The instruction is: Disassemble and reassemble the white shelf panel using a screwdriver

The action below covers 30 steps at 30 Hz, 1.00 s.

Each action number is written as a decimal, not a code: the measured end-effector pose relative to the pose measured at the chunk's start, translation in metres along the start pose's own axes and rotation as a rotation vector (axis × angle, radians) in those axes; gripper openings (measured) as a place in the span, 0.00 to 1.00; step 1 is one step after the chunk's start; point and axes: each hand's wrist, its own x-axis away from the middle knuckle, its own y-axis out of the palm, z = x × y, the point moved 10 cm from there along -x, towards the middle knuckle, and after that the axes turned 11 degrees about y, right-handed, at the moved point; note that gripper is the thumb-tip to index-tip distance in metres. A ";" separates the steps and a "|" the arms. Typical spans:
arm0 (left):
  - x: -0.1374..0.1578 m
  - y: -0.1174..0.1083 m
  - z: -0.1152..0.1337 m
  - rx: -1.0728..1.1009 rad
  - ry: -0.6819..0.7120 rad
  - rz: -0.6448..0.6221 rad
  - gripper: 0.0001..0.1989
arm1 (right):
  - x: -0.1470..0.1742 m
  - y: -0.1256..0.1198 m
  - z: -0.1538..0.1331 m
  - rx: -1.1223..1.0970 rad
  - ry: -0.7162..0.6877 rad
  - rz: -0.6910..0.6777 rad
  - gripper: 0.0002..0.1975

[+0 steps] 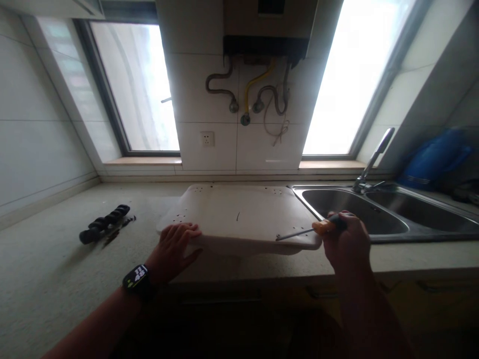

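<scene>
Writing: none legible. The watch (137,279) on the left wrist shows bright digits and marks on its face, too small and blurred to read. The water heater (266,30) above the wall pipes carries no readable label; its upper part is cut off by the frame edge.

White panel (239,217): lies flat on the worktop (56,269), between the two windows, its right end reaching the rim of the sink (389,234). Small holes show near its corners; a short dark mark sits near its middle.

Left hand (174,249): open, palm down, pressing on the panel's near left corner.

Right hand (346,242): closed around the orange-and-black handle of a screwdriver (312,230); the shaft points left, its tip at a screw on the panel's near edge. The fingers hide much of the handle.

Black ribbed object (105,224): on the worktop, well left of the panel; small dark bits beside it, kind unclear.

Blue object (434,157): behind the sink, blurred, identity unclear.

Wall socket (207,138): on the tiles below the pipes.
</scene>
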 end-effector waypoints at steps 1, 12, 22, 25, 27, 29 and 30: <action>0.000 -0.001 -0.002 -0.005 0.000 0.001 0.17 | 0.004 0.000 0.004 -0.007 0.013 0.010 0.15; 0.015 -0.009 -0.030 -0.126 -0.076 0.025 0.15 | 0.071 0.015 0.017 0.097 0.056 -0.076 0.12; 0.031 -0.009 -0.052 -0.143 -0.256 0.084 0.18 | 0.142 0.047 0.058 -0.024 0.362 -0.118 0.20; 0.013 -0.005 -0.013 -0.075 -0.125 0.044 0.25 | 0.147 0.057 0.062 0.035 0.377 -0.146 0.23; -0.003 0.001 0.029 0.017 0.073 -0.017 0.28 | 0.143 0.064 0.058 0.102 0.357 -0.165 0.26; -0.013 0.001 0.058 0.100 0.152 -0.018 0.29 | 0.135 0.072 0.047 0.168 0.288 -0.175 0.27; -0.016 0.000 0.066 0.136 0.162 -0.007 0.29 | 0.130 0.078 0.037 0.196 0.230 -0.185 0.27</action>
